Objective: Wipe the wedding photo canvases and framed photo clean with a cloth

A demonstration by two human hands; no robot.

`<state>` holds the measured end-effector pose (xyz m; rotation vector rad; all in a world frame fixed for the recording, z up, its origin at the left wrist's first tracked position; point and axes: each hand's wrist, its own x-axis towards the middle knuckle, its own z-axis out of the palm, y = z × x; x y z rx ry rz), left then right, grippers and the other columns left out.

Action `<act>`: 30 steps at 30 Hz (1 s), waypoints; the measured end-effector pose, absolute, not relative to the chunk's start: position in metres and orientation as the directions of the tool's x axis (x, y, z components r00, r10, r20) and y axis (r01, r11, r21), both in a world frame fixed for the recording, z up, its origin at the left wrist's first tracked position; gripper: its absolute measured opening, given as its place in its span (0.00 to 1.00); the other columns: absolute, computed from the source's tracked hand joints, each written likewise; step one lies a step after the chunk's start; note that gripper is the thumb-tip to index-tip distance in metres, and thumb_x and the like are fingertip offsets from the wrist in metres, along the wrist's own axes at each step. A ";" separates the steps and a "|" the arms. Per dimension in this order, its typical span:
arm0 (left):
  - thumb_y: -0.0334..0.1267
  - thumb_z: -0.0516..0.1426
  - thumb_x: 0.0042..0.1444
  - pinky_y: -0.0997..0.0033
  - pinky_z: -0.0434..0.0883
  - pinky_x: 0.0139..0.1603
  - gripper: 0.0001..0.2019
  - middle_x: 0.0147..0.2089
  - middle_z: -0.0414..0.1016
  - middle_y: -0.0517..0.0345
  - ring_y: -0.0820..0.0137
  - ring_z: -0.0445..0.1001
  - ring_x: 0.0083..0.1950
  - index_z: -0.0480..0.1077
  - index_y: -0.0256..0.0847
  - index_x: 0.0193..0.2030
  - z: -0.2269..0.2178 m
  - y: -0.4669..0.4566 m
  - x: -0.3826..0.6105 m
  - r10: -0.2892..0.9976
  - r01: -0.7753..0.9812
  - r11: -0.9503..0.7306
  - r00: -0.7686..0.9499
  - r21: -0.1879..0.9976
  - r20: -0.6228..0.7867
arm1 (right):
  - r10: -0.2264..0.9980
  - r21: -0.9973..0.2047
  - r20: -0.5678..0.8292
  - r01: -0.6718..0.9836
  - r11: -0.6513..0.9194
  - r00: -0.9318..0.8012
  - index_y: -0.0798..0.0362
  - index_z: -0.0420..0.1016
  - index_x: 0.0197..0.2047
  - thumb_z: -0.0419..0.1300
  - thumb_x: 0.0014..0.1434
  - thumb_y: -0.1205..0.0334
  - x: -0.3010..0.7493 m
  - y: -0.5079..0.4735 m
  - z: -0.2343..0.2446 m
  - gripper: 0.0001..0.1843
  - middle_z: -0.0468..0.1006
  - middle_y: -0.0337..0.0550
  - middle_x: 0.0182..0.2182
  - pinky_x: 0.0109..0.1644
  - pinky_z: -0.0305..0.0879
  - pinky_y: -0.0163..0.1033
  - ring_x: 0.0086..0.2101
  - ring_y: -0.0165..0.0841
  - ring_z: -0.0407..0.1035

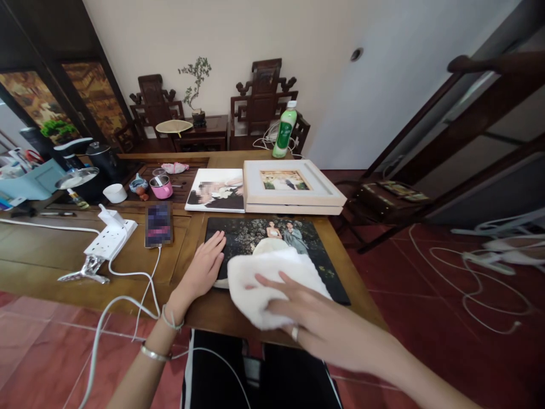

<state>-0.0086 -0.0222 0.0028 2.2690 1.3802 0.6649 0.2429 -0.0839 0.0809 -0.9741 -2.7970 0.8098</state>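
Observation:
A dark wedding photo panel [244,230] lies flat near the front edge of the wooden table [196,244]. My left hand [204,264] rests on the panel's left edge, fingers stretched out flat. With my right hand [298,309] I grip a white cloth [255,278], pressed on the lower middle of the photo. The cloth covers part of the pictured dress. Behind the panel lie a photo album [217,190] and a pale framed picture [251,176] on a box-like base, side by side.
A green bottle [285,130] stands at the table's far edge. To the left are a phone [158,225] on a cable, a white power strip [109,236], a pink cup [160,187] and a light-blue organizer [36,180]. White cables [100,329] hang near my left arm.

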 end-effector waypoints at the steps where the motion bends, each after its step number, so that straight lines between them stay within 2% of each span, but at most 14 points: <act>1: 0.38 0.42 0.67 0.52 0.50 0.69 0.23 0.70 0.52 0.48 0.64 0.47 0.72 0.55 0.37 0.66 0.003 -0.023 -0.008 0.902 0.694 -0.423 0.387 0.582 0.192 | 0.629 -0.475 -0.075 0.582 0.659 -0.774 0.50 0.72 0.51 0.47 0.50 0.80 0.242 -0.072 0.076 0.28 0.66 0.44 0.60 0.66 0.46 0.57 0.65 0.40 0.45; 3: 0.40 0.42 0.67 0.54 0.49 0.69 0.23 0.70 0.52 0.49 0.65 0.48 0.72 0.54 0.38 0.67 0.005 -0.024 -0.008 0.906 0.650 -0.416 0.360 0.636 0.224 | 0.698 -0.397 -0.020 0.646 0.651 -0.716 0.53 0.69 0.54 0.47 0.55 0.77 0.235 -0.045 0.063 0.26 0.65 0.49 0.61 0.66 0.45 0.59 0.65 0.42 0.44; 6: 0.42 0.41 0.68 0.60 0.48 0.70 0.23 0.70 0.52 0.50 0.67 0.49 0.71 0.54 0.38 0.67 0.007 -0.024 -0.008 0.898 0.560 -0.438 0.305 0.703 0.317 | 0.792 -0.279 0.042 0.754 0.595 -0.609 0.58 0.65 0.59 0.46 0.56 0.76 0.216 -0.004 0.048 0.27 0.64 0.57 0.60 0.63 0.46 0.64 0.65 0.47 0.45; 9: 0.44 0.39 0.68 0.63 0.47 0.70 0.24 0.70 0.52 0.50 0.68 0.50 0.71 0.54 0.38 0.67 0.009 -0.025 -0.009 0.894 0.501 -0.448 0.239 0.740 0.379 | 0.794 -0.245 0.072 0.761 0.600 -0.603 0.57 0.65 0.59 0.47 0.56 0.76 0.191 0.017 0.043 0.28 0.61 0.57 0.62 0.60 0.42 0.72 0.65 0.53 0.43; 12: 0.46 0.37 0.68 0.62 0.46 0.71 0.26 0.71 0.50 0.51 0.67 0.48 0.71 0.52 0.38 0.68 0.008 -0.025 -0.010 0.893 0.465 -0.448 0.188 0.763 0.410 | 0.715 -0.237 0.062 0.685 0.689 -0.697 0.52 0.69 0.57 0.50 0.53 0.77 0.175 0.012 0.044 0.29 0.58 0.48 0.65 0.62 0.37 0.70 0.65 0.51 0.40; 15: 0.48 0.35 0.68 0.60 0.43 0.71 0.27 0.72 0.47 0.52 0.66 0.45 0.72 0.49 0.40 0.69 0.006 -0.025 -0.011 0.878 0.442 -0.474 0.171 0.761 0.448 | 0.570 -0.253 0.049 0.542 0.802 -0.820 0.50 0.73 0.52 0.53 0.51 0.76 0.174 -0.012 0.048 0.26 0.58 0.44 0.65 0.64 0.33 0.67 0.66 0.48 0.39; 18: 0.48 0.34 0.68 0.59 0.43 0.71 0.27 0.72 0.46 0.53 0.65 0.43 0.73 0.48 0.41 0.70 0.004 -0.025 -0.012 0.863 0.448 -0.501 0.192 0.740 0.467 | 0.460 -0.330 0.040 0.423 0.844 -0.887 0.47 0.75 0.49 0.53 0.51 0.75 0.187 -0.044 0.054 0.24 0.60 0.41 0.64 0.65 0.31 0.66 0.66 0.45 0.39; 21: 0.46 0.37 0.68 0.59 0.46 0.71 0.26 0.71 0.49 0.51 0.65 0.46 0.72 0.50 0.39 0.69 0.003 -0.025 -0.011 0.869 0.495 -0.494 0.266 0.715 0.416 | 0.420 -0.434 0.036 0.365 0.824 -0.907 0.48 0.75 0.46 0.52 0.47 0.77 0.211 -0.074 0.060 0.25 0.63 0.38 0.63 0.67 0.30 0.62 0.66 0.40 0.41; 23: 0.44 0.40 0.68 0.59 0.48 0.70 0.24 0.70 0.52 0.49 0.65 0.48 0.71 0.54 0.39 0.67 0.003 -0.024 -0.011 0.877 0.545 -0.480 0.321 0.687 0.359 | 0.449 -0.466 0.029 0.385 0.796 -0.893 0.49 0.75 0.44 0.50 0.43 0.79 0.232 -0.089 0.061 0.27 0.63 0.37 0.62 0.68 0.31 0.58 0.66 0.38 0.42; 26: 0.41 0.46 0.66 0.57 0.51 0.69 0.22 0.69 0.56 0.47 0.63 0.52 0.70 0.60 0.39 0.64 0.002 -0.024 -0.010 0.889 0.601 -0.457 0.325 0.655 0.323 | 0.608 -0.451 0.048 0.526 0.721 -0.793 0.50 0.75 0.37 0.49 0.44 0.79 0.270 -0.100 0.053 0.22 0.61 0.40 0.64 0.68 0.39 0.56 0.66 0.38 0.42; 28: 0.39 0.48 0.65 0.57 0.52 0.69 0.21 0.68 0.57 0.47 0.63 0.54 0.70 0.60 0.39 0.63 0.000 -0.024 -0.009 0.896 0.605 -0.443 0.287 0.661 0.338 | 0.735 -0.417 0.112 0.639 0.646 -0.669 0.51 0.74 0.36 0.49 0.49 0.76 0.294 -0.100 0.041 0.17 0.58 0.44 0.64 0.67 0.43 0.59 0.66 0.41 0.41; 30: 0.39 0.51 0.63 0.57 0.50 0.69 0.21 0.68 0.57 0.47 0.63 0.54 0.69 0.61 0.40 0.62 -0.002 -0.022 -0.008 0.910 0.586 -0.411 0.213 0.698 0.357 | 0.802 -0.385 0.178 0.710 0.590 -0.570 0.52 0.73 0.35 0.50 0.51 0.74 0.313 -0.097 0.028 0.14 0.57 0.48 0.65 0.66 0.41 0.63 0.65 0.44 0.43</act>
